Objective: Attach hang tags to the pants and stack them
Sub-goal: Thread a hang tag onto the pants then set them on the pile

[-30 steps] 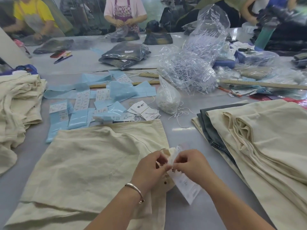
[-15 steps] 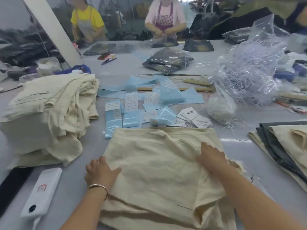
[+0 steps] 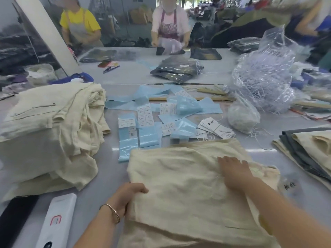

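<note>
A folded pair of cream pants (image 3: 186,187) lies in front of me on the grey table. My left hand (image 3: 128,197) grips its left edge, thumb on top and fingers tucked under the fabric. My right hand (image 3: 232,170) lies flat on the pants' right side with fingers straight. A white hang tag (image 3: 290,187) with black lettering pokes out at the pants' right edge. A tall stack of cream pants (image 3: 52,133) stands at the left. More folded cream and grey pants (image 3: 308,149) lie at the right. Loose hang tags (image 3: 216,127) sit beyond the pants.
Blue sticker sheets (image 3: 143,122) are spread mid-table. A small bag of strings (image 3: 243,117) and a big clear bag of fasteners (image 3: 265,76) stand at the back right. A white device (image 3: 57,222) and a black item (image 3: 14,217) lie front left. Two people work at the far side.
My hands left the tag and spread across the pants. The left hand has gone from resting on the fabric to gripping its left edge. My view swung left.
</note>
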{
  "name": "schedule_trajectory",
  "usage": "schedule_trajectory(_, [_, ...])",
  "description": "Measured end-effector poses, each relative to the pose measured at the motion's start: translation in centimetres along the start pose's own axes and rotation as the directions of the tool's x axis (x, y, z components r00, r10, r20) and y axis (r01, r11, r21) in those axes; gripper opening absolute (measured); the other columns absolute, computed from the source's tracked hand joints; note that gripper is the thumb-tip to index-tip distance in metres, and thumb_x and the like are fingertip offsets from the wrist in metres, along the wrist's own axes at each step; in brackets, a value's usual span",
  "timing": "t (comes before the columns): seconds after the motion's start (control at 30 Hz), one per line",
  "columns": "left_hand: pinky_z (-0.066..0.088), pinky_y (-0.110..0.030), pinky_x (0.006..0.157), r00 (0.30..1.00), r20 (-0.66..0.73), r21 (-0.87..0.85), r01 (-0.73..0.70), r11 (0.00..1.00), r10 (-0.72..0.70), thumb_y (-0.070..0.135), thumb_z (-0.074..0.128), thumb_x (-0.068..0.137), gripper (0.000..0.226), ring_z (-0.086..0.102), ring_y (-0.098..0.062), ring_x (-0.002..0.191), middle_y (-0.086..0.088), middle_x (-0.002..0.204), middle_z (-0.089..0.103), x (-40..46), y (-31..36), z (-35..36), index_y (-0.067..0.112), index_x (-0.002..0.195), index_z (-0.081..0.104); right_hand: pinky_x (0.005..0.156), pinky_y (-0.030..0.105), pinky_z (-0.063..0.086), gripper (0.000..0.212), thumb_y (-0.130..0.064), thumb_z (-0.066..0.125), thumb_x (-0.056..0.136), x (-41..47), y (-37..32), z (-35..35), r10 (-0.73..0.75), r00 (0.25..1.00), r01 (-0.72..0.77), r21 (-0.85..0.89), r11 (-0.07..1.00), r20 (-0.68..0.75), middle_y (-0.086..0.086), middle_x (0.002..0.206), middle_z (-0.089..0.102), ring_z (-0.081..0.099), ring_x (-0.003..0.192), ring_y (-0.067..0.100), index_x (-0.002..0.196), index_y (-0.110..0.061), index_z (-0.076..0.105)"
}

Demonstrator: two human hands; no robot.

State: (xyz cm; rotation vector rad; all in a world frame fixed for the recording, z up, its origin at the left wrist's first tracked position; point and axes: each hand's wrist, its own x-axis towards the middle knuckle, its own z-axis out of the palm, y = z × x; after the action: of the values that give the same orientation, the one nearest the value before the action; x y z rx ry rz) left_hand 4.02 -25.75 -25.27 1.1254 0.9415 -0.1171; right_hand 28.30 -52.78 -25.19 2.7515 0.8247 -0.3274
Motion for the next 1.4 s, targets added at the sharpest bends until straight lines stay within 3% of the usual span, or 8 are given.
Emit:
schedule_trajectory(0.3, [0.049, -0.026, 0.072, 0.897, 0.246, 0.341, -0.435, 0.833, 0.368, 0.001, 0.053, 0.048, 0.053, 0.062, -0.018, 0.081, -0.009, 0.089, 0.069, -4.5, 3.4, 2.4, 0.018, 0.096, 0.07, 0.105, 0.046, 0.032, 0.09, -0.033, 0.053, 0.085, -1.8, -0.7, 0.8, 0.153, 0.987, -0.156, 0.07, 0.985, 0.052, 0.005, 0.149, 0.03, 0.033, 0.134, 0.024, 0.153, -0.024, -0.005])
schedule_trajectory(0.47, [0.047, -0.025, 0.067, 0.71, 0.506, 0.208, -0.651, 0.73, 0.489, 0.0, 0.062, 0.059, 0.025, 0.058, -0.01, 0.072, 0.001, 0.072, 0.063, -8.2, 8.0, 4.7, 0.012, 0.074, 0.077, 0.106, 0.043, 0.037, 0.126, -0.03, 0.079, 0.069, -3.4, 0.3, -0.7, 0.206, 0.979, -0.172, 0.527, 0.832, -0.005, 0.007, 0.161, 0.001, 0.03, 0.137, 0.03, 0.152, -0.027, -0.015])
schedule_trajectory(0.57, [0.047, -0.023, 0.069, 0.578, 0.694, 0.248, -0.752, 0.611, 0.43, -0.004, 0.064, 0.072, 0.016, 0.058, -0.009, 0.073, -0.004, 0.072, 0.065, -9.9, 9.2, 6.9, 0.004, 0.078, 0.076, 0.102, 0.012, 0.032, 0.094, -0.019, 0.077, 0.079, -3.3, 0.9, -3.1, 0.139, 0.971, 0.078, 0.813, 0.577, -0.192, 0.003, 0.16, 0.015, 0.037, 0.12, 0.012, 0.153, -0.019, 0.02])
schedule_trajectory(0.67, [0.052, -0.029, 0.077, 0.527, 0.786, 0.323, -0.795, 0.513, 0.322, -0.026, 0.043, 0.072, 0.047, 0.066, -0.015, 0.083, -0.017, 0.088, 0.073, -10.1, 8.8, 9.1, 0.007, 0.079, 0.076, 0.115, 0.024, 0.02, 0.047, -0.024, 0.068, 0.088, -3.1, 1.4, -5.6, 0.051, 0.982, 0.158, 0.935, 0.318, -0.184, -0.004, 0.15, 0.033, 0.031, 0.134, 0.009, 0.132, -0.034, 0.054])
schedule_trajectory(0.83, [0.055, -0.043, 0.086, 0.594, 0.782, 0.532, -0.793, 0.298, 0.185, -0.006, 0.04, 0.064, 0.048, 0.07, -0.021, 0.096, -0.004, 0.094, 0.076, -7.7, 6.0, 11.0, 0.017, 0.085, 0.077, 0.107, 0.014, 0.02, 0.019, 0.003, 0.061, 0.087, -6.4, 0.0, -1.6, -0.116, 0.964, 0.258, 0.727, 0.636, -0.24, 0.012, 0.139, 0.05, 0.04, 0.134, 0.023, 0.087, -0.008, 0.077])
schedule_trajectory(0.97, [0.056, -0.041, 0.086, 0.619, 0.689, 0.431, -0.768, 0.474, 0.377, 0.002, 0.038, 0.052, 0.048, 0.07, -0.026, 0.096, -0.009, 0.091, 0.076, -7.4, 6.3, 11.5, 0.014, 0.078, 0.077, 0.111, 0.019, 0.023, 0.015, 0.0, 0.065, 0.084, -6.8, 0.2, -1.4, -0.02, 0.965, 0.237, 0.834, 0.499, -0.262, 0.016, 0.125, 0.063, 0.047, 0.131, 0.019, 0.097, 0.001, 0.073])
schedule_trajectory(1.13, [0.054, -0.029, 0.07, 0.692, 0.38, 0.097, -0.69, 0.717, 0.614, 0.025, 0.068, 0.05, 0.032, 0.068, -0.018, 0.08, -0.005, 0.082, 0.074, -6.6, 9.4, 10.4, 0.018, 0.08, 0.077, 0.079, 0.036, 0.054, 0.016, -0.004, 0.053, 0.095, -9.1, 2.8, -4.0, 0.279, 0.957, 0.105, 0.991, -0.082, -0.078, -0.005, 0.077, 0.073, 0.066, 0.069, 0.007, 0.092, -0.011, 0.066])
schedule_trajectory(1.4, [0.039, -0.05, 0.109, 0.804, 0.546, -0.176, -0.163, 0.971, 0.235, 0.053, 0.081, 0.067, 0.076, 0.054, -0.037, 0.125, -0.018, 0.132, 0.059, -3.4, 6.9, 15.1, 0.005, 0.123, 0.064, 0.055, 0.021, 0.05, 0.015, -0.019, 0.062, 0.093, -13.8, 9.7, -7.8, 0.623, 0.75, 0.365, 0.925, -0.11, -0.222, -0.006, 0.072, 0.07, 0.063, 0.064, 0.008, 0.081, -0.019, 0.071])
